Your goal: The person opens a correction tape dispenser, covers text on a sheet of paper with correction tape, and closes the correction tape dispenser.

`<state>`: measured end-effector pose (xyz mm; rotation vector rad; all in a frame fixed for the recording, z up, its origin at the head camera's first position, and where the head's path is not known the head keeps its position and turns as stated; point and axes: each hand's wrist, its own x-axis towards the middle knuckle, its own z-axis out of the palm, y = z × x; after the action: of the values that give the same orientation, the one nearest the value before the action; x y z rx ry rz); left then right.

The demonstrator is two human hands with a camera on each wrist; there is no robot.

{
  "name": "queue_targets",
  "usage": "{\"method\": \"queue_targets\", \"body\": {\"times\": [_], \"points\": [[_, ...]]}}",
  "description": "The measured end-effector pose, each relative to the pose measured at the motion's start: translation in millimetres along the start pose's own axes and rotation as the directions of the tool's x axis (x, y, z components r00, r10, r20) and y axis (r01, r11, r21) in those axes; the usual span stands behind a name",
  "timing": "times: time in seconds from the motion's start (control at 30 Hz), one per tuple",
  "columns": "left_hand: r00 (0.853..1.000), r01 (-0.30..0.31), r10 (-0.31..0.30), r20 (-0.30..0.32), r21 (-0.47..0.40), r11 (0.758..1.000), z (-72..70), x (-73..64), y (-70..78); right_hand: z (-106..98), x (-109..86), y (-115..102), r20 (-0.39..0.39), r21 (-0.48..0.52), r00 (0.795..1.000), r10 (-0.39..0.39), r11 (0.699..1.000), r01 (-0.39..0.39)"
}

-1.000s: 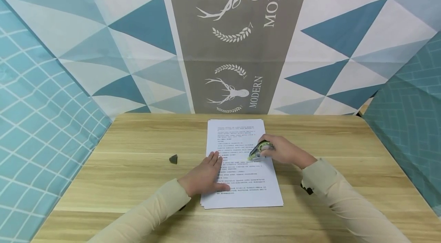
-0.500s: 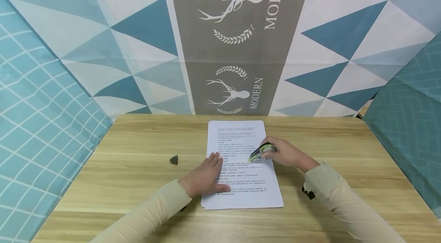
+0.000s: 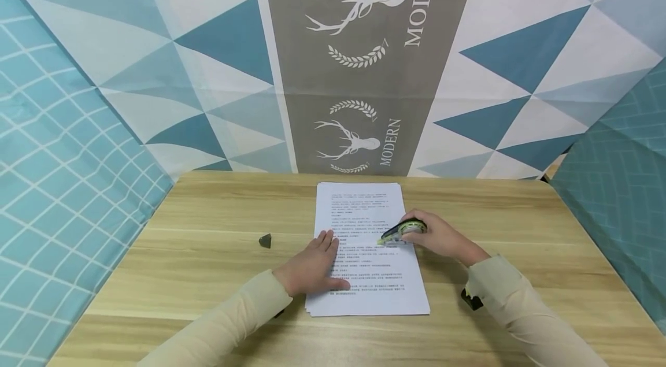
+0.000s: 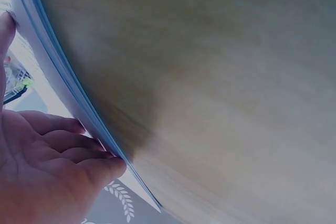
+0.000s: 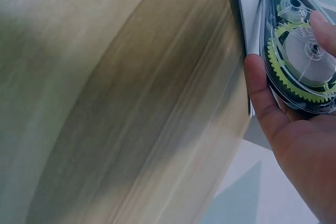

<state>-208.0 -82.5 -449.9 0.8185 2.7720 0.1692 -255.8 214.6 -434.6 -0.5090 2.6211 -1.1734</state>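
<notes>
A stack of printed paper lies in the middle of the table, covered in lines of small text. My left hand rests flat on its left side, fingers straight and thumb spread across the lower lines. At the right edge of the stack my right hand grips a correction tape dispenser, its tip on a line of text near the middle of the page. The right wrist view shows the clear casing of the correction tape with green gears inside, held between thumb and fingers.
A small dark cap-like piece lies on the wooden table, left of the papers. Behind the table's far edge hangs a patterned cloth with blue triangles and deer heads.
The right hand has drawn the correction tape slightly to the right, and the dispenser now lies at a flatter slant. My left hand stays in place on the paper.
</notes>
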Motion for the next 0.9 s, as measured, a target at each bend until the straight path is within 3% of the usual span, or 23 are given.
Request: {"method": "queue_targets", "body": {"times": [0.2,0.53,0.7,0.9], "points": [[1.000,0.005,-0.005,0.013,0.009,1.000,-1.5,0.5,1.0,-2,-4.5,-2,-0.013,0.020,1.000,-0.014,1.000,0.014],[1.000,0.015,-0.014,0.024,-0.048,0.999,-3.3,-1.2,2.9,0,-14.7,-9,-0.004,0.038,0.999,-0.039,0.999,0.040],[0.999,-0.046,0.046,0.009,-0.049,0.998,-5.3,-5.5,6.2,0,-21.7,-15,-0.023,0.037,1.000,-0.019,0.999,0.020],[0.993,-0.108,0.109,0.047,-0.016,0.994,-2.7,-16.5,12.7,2,-29.3,-20,-0.026,0.048,0.999,-0.038,0.998,0.040]]}}
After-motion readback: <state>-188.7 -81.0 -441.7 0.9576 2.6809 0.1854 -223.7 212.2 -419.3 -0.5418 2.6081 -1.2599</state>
